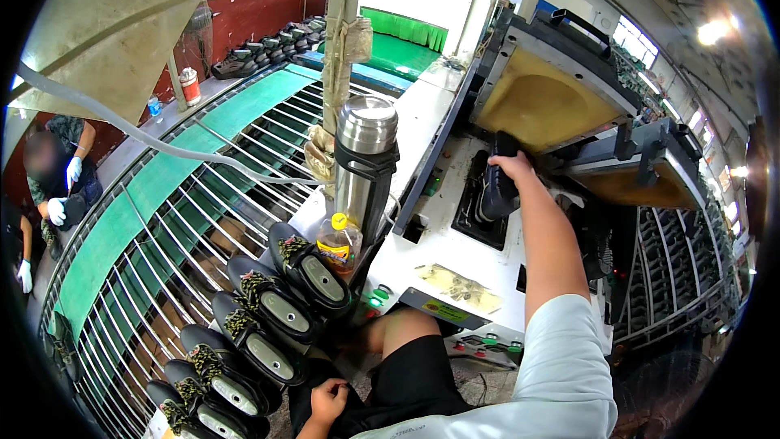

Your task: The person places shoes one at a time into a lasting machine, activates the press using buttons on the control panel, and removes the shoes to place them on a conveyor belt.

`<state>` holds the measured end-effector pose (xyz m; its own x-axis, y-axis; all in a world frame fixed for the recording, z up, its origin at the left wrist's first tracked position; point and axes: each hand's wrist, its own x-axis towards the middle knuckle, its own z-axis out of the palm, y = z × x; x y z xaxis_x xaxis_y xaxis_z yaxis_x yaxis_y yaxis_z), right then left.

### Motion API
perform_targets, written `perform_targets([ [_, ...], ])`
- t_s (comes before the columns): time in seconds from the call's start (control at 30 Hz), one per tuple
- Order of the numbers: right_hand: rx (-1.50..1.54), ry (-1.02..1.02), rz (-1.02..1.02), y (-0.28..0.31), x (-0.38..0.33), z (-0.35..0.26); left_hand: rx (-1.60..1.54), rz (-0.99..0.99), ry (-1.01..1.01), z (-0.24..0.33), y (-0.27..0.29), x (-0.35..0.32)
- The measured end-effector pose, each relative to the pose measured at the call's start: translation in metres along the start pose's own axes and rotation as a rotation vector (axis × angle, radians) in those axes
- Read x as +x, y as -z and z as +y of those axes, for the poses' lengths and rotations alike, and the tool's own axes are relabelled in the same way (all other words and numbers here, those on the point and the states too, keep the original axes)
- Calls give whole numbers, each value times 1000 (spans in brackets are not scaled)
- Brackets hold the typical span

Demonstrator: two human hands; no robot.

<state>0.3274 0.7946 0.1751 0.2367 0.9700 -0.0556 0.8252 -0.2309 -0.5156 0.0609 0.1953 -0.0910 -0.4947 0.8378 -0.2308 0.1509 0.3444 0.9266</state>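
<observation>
At the white machine bed (422, 250), right of centre, a dark shoe (497, 193) is sitting over a black recessed plate (469, 210), tilting, its far end rising; cannot tell how fully it is touching the plate. The right hand (512, 164) is grasping the shoe's far end from above, fingers wrapping across toward the left. The right arm (554, 236) is reaching far forward from the near edge, nearly straight, short pale sleeve (561, 349) covering the upper part. The left hand (328, 400) is resting near the lap, low, fingers curling loosely; cannot tell if anything is inside. Just beyond the shoe, a yellow-lined press lid (552, 93) is standing raised; a second lid (642, 185) is hanging to its right. Near left, laced dark shoes (272, 299) are lining up beside a yellow-capped bottle (340, 244) and a steel flask (366, 126). Farther left, metal bars (244, 146) are running alongside a green strip (154, 189); at far left a gloved co-worker (69, 142) is handling something dark.
</observation>
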Motion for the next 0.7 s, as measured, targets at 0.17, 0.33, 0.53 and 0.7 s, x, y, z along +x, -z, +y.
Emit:
perform_targets([
  [0.17, -227, -77, -4, -27, -53, -21, -41, 9, 67, -13, 2, -5],
  [0.33, -266, 77, 9, -33, -80, 19, -138, -104, 239, -3, 1, 7],
  [0.53, -56, 505, 5, -12, -152, 126, -323, -289, 127, 28, -42, 35],
  [0.7, 186, 328, 214, 46, -161, 242, -733, -262, 1, 132, -107, 87],
])
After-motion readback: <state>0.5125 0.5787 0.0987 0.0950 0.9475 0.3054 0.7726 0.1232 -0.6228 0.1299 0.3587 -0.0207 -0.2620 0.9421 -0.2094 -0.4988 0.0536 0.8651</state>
